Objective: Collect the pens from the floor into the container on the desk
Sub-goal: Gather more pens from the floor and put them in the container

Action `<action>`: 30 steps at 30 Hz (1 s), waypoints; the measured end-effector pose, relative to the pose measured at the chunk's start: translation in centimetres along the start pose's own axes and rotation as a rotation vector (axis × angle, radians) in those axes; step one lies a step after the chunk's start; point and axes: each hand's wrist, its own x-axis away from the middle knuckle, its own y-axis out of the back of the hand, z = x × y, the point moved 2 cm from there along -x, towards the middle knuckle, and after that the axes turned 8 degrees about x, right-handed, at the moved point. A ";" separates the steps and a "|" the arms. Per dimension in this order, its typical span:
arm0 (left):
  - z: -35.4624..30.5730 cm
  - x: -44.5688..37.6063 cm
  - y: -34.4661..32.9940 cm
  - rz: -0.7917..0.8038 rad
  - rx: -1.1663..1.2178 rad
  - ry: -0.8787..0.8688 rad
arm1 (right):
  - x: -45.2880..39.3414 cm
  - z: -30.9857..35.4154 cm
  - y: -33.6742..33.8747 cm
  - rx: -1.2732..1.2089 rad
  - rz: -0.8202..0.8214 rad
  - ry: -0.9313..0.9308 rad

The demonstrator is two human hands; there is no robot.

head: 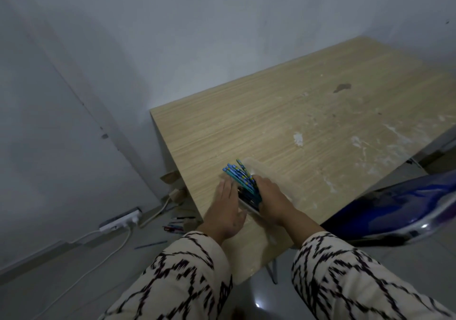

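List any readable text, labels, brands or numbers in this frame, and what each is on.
None can be read.
Blue pens: small yellow marks, too blurred to read as text.
Power strip on the floor: no legible marking.
Desk: stains only.

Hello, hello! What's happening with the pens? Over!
Left hand flat beside the box, right hand holding blue pens over it. More pens on the floor. Nothing blocking.

Container (pixel 265 179): translucent, outline barely traced, near side covered by both hands. Pens (pixel 240 175): lower ends hidden between palms. Floor pens (pixel 176 226) at 8 o'clock from the desk corner: too small, number undetermined. Blue chair (pixel 404 211): cropped at right edge.
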 end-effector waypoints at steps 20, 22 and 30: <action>0.7 -1.0 1.1 -0.140 0.207 -0.051 | 0.8 -0.5 1.4 -0.050 -0.001 -0.037; 0.8 -0.8 1.1 -0.123 0.202 -0.041 | 1.0 -0.2 1.4 -0.073 0.084 -0.032; 1.1 0.8 3.0 -0.117 0.215 -0.060 | 1.2 2.3 2.5 -0.188 -0.020 -0.067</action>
